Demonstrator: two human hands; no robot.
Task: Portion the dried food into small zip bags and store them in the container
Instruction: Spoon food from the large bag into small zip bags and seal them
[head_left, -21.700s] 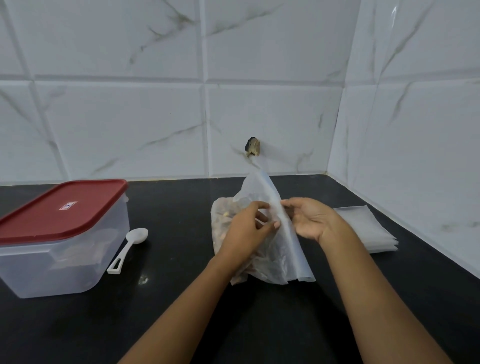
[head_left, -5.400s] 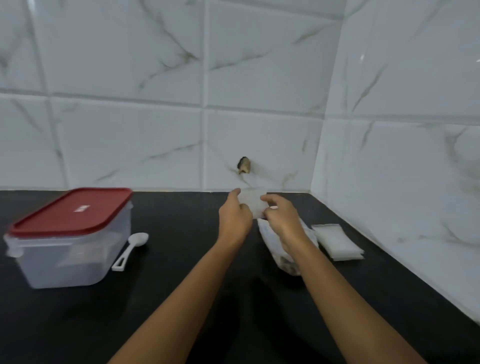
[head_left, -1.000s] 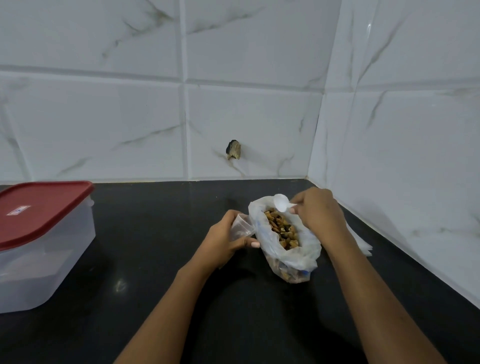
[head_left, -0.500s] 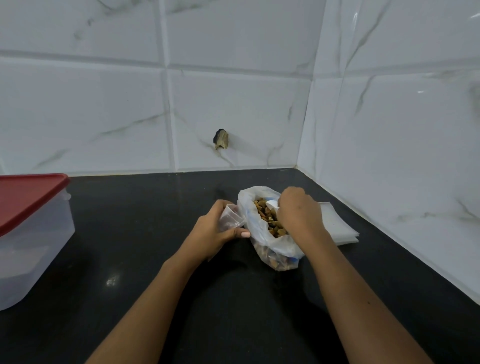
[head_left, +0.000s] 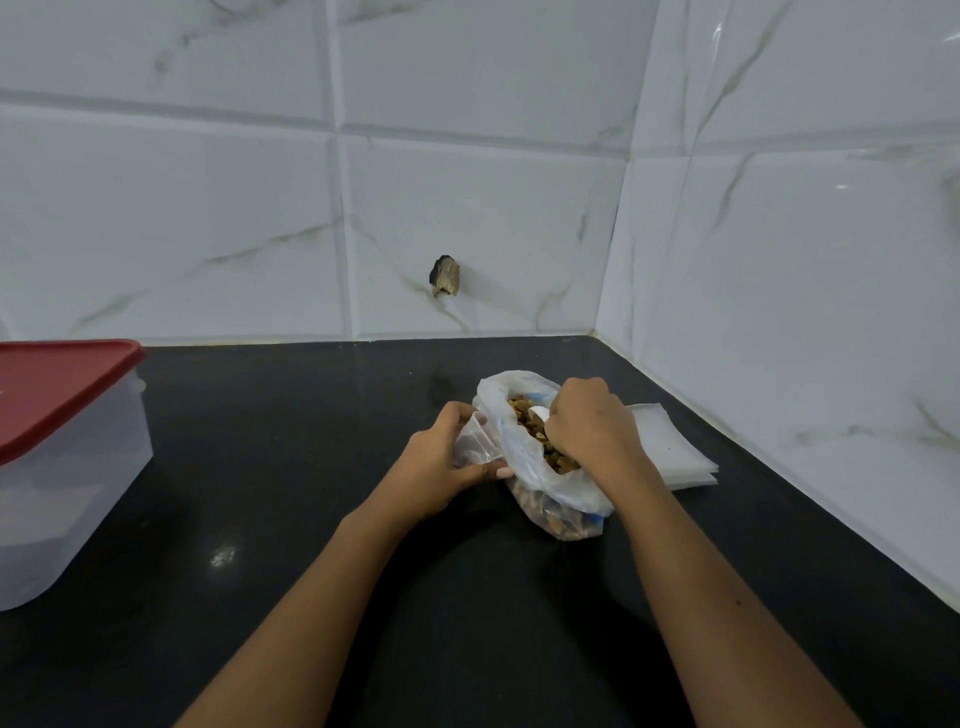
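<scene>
A thin white plastic bag (head_left: 524, 467) full of brown dried food (head_left: 524, 418) stands open on the black counter (head_left: 291, 431). My right hand (head_left: 592, 426) is inside its mouth, gripping a white spoon (head_left: 538, 414) whose bowl is dug into the food. My left hand (head_left: 441, 460) holds a small clear zip bag (head_left: 474, 441) open just left of the big bag, touching it. A clear container with a red lid (head_left: 57, 395) sits at the far left, lid on.
A flat stack of small clear zip bags (head_left: 670, 452) lies right of the food bag, partly behind my right hand. White marble tile walls meet in a corner at the back right. A dark stub (head_left: 444, 275) sticks out of the back wall.
My right hand has pushed the spoon deeper into the food bag. My left hand keeps the small zip bag in the same spot beside it. The view has shifted slightly.
</scene>
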